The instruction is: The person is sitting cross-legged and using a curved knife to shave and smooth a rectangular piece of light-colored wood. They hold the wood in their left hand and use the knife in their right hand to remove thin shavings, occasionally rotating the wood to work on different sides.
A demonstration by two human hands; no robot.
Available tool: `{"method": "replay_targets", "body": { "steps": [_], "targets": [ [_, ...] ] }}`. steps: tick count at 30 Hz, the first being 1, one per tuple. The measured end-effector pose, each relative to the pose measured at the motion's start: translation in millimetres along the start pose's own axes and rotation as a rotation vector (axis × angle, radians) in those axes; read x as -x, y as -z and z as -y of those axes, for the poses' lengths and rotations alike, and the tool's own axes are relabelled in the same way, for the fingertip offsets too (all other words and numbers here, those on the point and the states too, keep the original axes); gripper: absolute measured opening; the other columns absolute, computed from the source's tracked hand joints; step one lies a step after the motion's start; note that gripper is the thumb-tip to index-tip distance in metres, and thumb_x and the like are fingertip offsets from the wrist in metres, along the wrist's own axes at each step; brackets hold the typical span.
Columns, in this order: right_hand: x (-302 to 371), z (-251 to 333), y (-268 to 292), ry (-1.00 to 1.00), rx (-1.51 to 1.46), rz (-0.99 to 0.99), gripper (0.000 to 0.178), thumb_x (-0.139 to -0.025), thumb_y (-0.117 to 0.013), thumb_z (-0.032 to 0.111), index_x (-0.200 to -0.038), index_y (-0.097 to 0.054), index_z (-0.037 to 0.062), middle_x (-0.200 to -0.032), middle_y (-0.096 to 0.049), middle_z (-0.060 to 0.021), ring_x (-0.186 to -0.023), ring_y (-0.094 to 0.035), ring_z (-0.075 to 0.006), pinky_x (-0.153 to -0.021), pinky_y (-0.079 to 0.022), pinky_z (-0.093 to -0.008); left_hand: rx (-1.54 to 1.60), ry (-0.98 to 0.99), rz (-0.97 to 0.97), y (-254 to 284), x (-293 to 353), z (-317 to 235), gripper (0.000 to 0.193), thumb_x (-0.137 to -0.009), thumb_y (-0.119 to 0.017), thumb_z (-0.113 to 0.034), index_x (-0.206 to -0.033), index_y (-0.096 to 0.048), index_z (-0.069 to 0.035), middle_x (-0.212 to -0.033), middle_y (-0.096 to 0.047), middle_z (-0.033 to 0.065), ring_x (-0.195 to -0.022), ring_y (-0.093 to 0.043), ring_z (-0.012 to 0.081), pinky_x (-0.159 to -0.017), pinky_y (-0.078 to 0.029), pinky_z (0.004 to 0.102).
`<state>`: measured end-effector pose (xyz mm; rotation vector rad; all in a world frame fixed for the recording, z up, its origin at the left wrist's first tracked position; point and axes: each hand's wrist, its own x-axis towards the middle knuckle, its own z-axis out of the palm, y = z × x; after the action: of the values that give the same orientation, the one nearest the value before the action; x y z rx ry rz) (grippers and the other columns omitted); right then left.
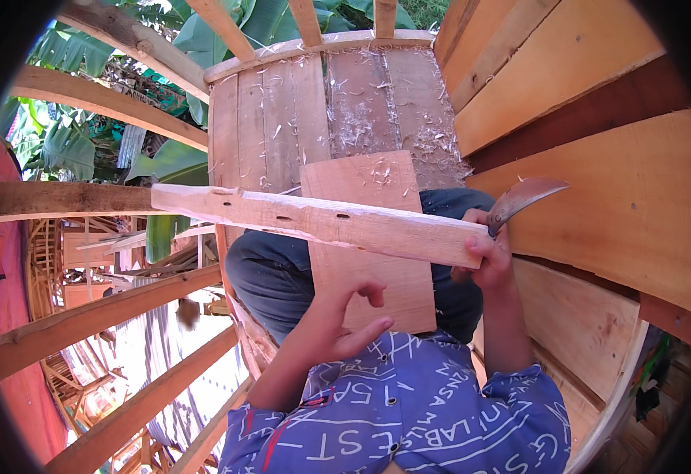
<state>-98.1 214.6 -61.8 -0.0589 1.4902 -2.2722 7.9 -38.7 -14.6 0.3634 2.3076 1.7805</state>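
A long squared piece of wood (pixel 314 221) with several small dark slots lies across in front of me, above my lap. My right hand (pixel 491 257) grips its right end. From that same hand juts a knife with a curved, sickle-like blade (pixel 527 197); its handle is hidden by the fingers. My left hand (pixel 353 320) hovers below the wood with thumb and bent fingers apart, holding nothing. Under both, a flat wooden board (pixel 377 288) rests over my lap, with a few shavings at its far end.
Curled shavings lie scattered on the plank floor (pixel 282 118) ahead. Slatted wooden rails (pixel 108 304) run along the left, and wide planks (pixel 590 197) form a wall on the right. Banana leaves (pixel 171 166) and stacked timber show beyond the rails.
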Motion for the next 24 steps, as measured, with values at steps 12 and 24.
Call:
{"method": "replay_targets", "body": {
  "steps": [12,24],
  "targets": [
    [-4.5,8.6,19.6,-0.077,-0.003,-0.025,0.029,-0.083,-0.057,0.032,-0.074,-0.051,0.0054,-0.053,-0.048,-0.0021,-0.037,-0.042,-0.0069,-0.037,-0.034,-0.0201,-0.918,0.082,0.176,76.7,-44.9,3.9,0.074,-0.068,-0.083,-0.031,-0.128,-0.048,-0.006,-0.114,-0.060,0.0137,-0.107,-0.058,0.0337,-0.095,-0.040,0.0453],
    [-3.0,-20.9,12.7,0.028,0.196,-0.171,0.062,-0.098,-0.039,0.059,-0.072,-0.054,0.0050,-0.054,-0.041,0.0032,-0.044,-0.038,-0.0055,-0.042,-0.028,-0.0203,-0.358,0.272,0.023,56.6,-39.5,8.1,0.050,-0.082,-0.073,-0.036,-0.104,-0.049,0.002,-0.072,-0.059,0.0195,-0.067,-0.062,0.0299,-0.063,-0.047,0.0376]
  ]
}}
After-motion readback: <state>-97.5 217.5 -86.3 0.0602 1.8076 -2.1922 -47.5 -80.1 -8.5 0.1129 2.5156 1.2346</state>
